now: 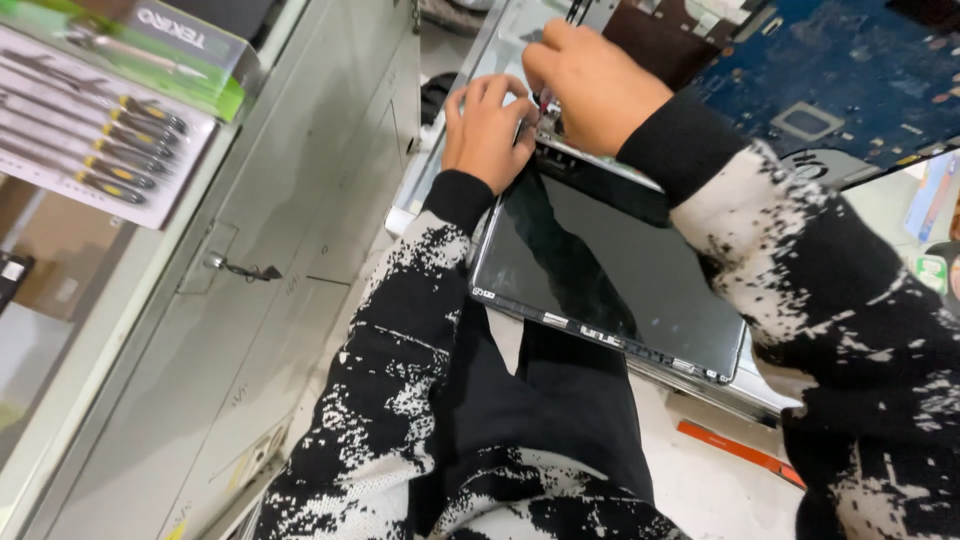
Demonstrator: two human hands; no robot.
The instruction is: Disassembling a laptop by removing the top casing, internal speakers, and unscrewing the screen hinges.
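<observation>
Both hands at the screen panel's [610, 270] top edge: left hand [487, 130] fingers pressed on it, right hand [592, 85] pinching something small there, can't tell what. Panel looks thin, glassy, fragile, so grip by the edges, not the face.

screen panel [610, 270] on lap | circuit board [840, 80] behind-right | cabinet [250, 250] left

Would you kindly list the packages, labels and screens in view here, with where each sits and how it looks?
Screwdriver set pack: upper left, flat pale card, black-and-yellow tools.
Green box: top left, above that pack, long, green and grey.
Display panel: centre, below both hands, glossy black rectangle, unlit.
Small labels: panel's lower edge, white strips.
</observation>
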